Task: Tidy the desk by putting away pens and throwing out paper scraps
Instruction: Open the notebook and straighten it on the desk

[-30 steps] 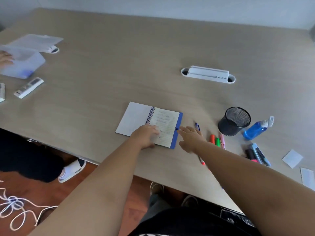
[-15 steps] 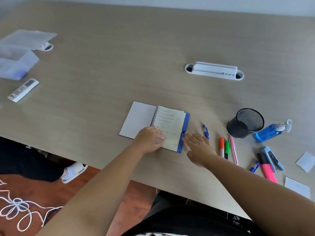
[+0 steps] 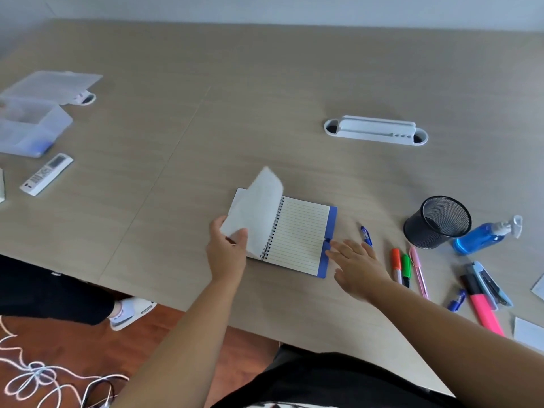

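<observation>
Left hand point(image 3: 228, 248) grip pinches a lifted white page point(image 3: 259, 210) of the blue-covered spiral notebook point(image 3: 297, 240), mid-tabletop point(image 3: 235, 113). Right hand point(image 3: 357, 265) flat, open, touching its right edge. Pens point(image 3: 406, 266) lie right, near the mesh cup point(image 3: 438, 222).

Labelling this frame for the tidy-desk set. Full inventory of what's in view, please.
notebook: 1, spiral, blue cover, desk centre, open
page: 1, white, lifted from notebook by left hand
pen cup: 1, black mesh, right of notebook
spray bottle: 1, blue, lying beside cup
blue pens: 2, one by right hand, one near pink highlighter
markers: 2, orange and green, side by side
pink pen: 1, right of markers
highlighter: 1, pink, right edge
stapler: 1, light blue, beside highlighter
paper scraps: 2, white, far right
remote: 1, white, left
plastic box: 1, clear, far left
cable tray: 1, white, desk top
left hand: pinching page
right hand: open, flat at notebook edge
</observation>
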`<state>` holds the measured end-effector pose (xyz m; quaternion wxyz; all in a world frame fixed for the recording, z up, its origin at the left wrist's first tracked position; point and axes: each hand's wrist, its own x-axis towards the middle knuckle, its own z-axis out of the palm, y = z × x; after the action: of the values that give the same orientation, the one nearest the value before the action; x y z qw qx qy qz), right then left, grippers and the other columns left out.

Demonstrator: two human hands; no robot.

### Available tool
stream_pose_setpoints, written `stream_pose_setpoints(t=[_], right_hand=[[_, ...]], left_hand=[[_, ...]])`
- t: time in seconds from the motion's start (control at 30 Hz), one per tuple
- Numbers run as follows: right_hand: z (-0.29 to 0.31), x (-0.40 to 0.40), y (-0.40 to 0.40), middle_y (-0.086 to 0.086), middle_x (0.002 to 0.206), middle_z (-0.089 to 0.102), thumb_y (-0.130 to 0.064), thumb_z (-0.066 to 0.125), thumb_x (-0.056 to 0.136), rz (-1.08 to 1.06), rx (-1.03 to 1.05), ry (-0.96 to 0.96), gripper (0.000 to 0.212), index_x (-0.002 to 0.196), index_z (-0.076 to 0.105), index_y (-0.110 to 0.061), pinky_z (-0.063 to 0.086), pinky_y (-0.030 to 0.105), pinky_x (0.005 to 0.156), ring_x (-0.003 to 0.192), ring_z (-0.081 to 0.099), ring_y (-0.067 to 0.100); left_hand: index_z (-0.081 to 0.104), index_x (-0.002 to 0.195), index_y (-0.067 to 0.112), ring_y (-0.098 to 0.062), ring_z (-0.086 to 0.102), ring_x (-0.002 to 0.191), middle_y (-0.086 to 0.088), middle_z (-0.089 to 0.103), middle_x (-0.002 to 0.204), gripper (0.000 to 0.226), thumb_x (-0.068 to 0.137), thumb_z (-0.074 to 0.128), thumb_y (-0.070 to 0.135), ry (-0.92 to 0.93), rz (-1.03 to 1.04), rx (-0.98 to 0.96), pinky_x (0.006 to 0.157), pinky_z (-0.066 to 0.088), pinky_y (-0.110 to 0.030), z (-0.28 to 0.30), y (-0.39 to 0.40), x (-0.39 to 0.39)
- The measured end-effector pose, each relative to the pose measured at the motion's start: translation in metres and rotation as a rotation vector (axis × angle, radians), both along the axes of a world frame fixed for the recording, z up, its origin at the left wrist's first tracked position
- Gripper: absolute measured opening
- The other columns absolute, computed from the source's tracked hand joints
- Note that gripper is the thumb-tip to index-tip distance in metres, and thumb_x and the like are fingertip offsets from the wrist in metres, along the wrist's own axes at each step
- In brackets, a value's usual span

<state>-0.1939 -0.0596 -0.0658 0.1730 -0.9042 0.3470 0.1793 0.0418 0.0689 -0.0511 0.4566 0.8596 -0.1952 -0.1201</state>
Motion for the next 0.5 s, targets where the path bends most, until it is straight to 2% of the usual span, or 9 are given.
stream_pose_setpoints(t=[0.13, 0.2, 0.27, 0.3, 0.37, 0.4, 0.47, 0.5], right_hand=[[0.003, 0.01, 0.004, -0.007, 0.157, 0.027, -0.055, 0.031, 0.095, -0.042, -0.045, 0.006, 0.056, 0.143, 0.039, -0.028, 0.009, 0.045, 0.12, 0.147, 0.015, 0.022], [0.006, 0.019, 0.005, -0.005, 0.152, 0.036, -0.061, 0.032, 0.092, -0.05, -0.077, 0.028, 0.06, 0.137, 0.048, -0.025, 0.013, 0.045, 0.119, 0.145, 0.019, 0.022], [0.008, 0.027, 0.005, -0.003, 0.146, 0.044, -0.06, 0.036, 0.091, -0.048, -0.115, 0.057, 0.058, 0.13, 0.056, -0.022, 0.015, 0.045, 0.118, 0.143, 0.023, 0.023], [0.008, 0.029, 0.004, -0.003, 0.142, 0.047, -0.059, 0.038, 0.091, -0.043, -0.133, 0.07, 0.056, 0.127, 0.058, -0.021, 0.016, 0.045, 0.117, 0.141, 0.025, 0.024], [0.007, 0.033, 0.005, -0.002, 0.136, 0.051, -0.055, 0.044, 0.09, -0.03, -0.161, 0.088, 0.051, 0.124, 0.059, -0.021, 0.015, 0.046, 0.117, 0.139, 0.026, 0.025], [0.006, 0.034, 0.005, -0.001, 0.136, 0.051, -0.053, 0.046, 0.09, -0.026, -0.171, 0.085, 0.049, 0.126, 0.056, -0.022, 0.013, 0.047, 0.118, 0.139, 0.025, 0.025], [0.005, 0.036, 0.009, 0.002, 0.14, 0.048, -0.047, 0.048, 0.091, -0.013, -0.175, 0.043, 0.048, 0.133, 0.048, -0.024, 0.013, 0.048, 0.117, 0.139, 0.025, 0.027], [0.004, 0.036, 0.011, 0.004, 0.141, 0.046, -0.045, 0.048, 0.092, 0.009, -0.165, 0.015, 0.047, 0.135, 0.045, -0.025, 0.015, 0.047, 0.116, 0.138, 0.028, 0.028]], left_hand=[[0.047, 0.124, 0.02, -0.019, 0.058, 0.068, 0.003, 0.061, 0.079, 0.04, 0.087, 0.062, 0.015, -0.025, -0.025, 0.111, 0.059, 0.04, -0.028, -0.013, 0.021, 0.023], [0.052, 0.121, 0.018, -0.023, 0.059, 0.073, -0.001, 0.063, 0.082, 0.036, 0.086, 0.061, 0.013, -0.062, -0.079, 0.203, 0.064, 0.041, -0.029, -0.025, 0.027, 0.034], [0.059, 0.115, 0.017, -0.026, 0.057, 0.088, -0.006, 0.063, 0.1, 0.033, 0.083, 0.062, 0.011, -0.154, -0.13, 0.32, 0.073, 0.044, -0.033, -0.036, 0.029, 0.04], [0.062, 0.111, 0.017, -0.03, 0.053, 0.099, -0.007, 0.059, 0.112, 0.03, 0.081, 0.063, 0.013, -0.269, -0.173, 0.39, 0.08, 0.046, -0.038, -0.042, 0.029, 0.042], [0.064, 0.11, 0.018, -0.036, 0.047, 0.115, -0.008, 0.055, 0.128, 0.028, 0.083, 0.059, 0.023, -0.525, -0.356, 0.446, 0.091, 0.045, -0.047, -0.052, 0.027, 0.043], [0.061, 0.116, 0.019, -0.036, 0.047, 0.12, -0.008, 0.054, 0.133, 0.033, 0.086, 0.053, 0.031, -0.601, -0.518, 0.433, 0.095, 0.045, -0.049, -0.057, 0.026, 0.042], [0.045, 0.134, 0.023, -0.034, 0.046, 0.129, -0.006, 0.049, 0.143, 0.046, 0.094, 0.038, 0.044, -0.64, -0.857, 0.417, 0.102, 0.043, -0.05, -0.068, 0.024, 0.041], [0.036, 0.14, 0.026, -0.033, 0.041, 0.134, -0.005, 0.045, 0.147, 0.049, 0.096, 0.033, 0.047, -0.621, -0.957, 0.422, 0.106, 0.039, -0.05, -0.073, 0.023, 0.039]])
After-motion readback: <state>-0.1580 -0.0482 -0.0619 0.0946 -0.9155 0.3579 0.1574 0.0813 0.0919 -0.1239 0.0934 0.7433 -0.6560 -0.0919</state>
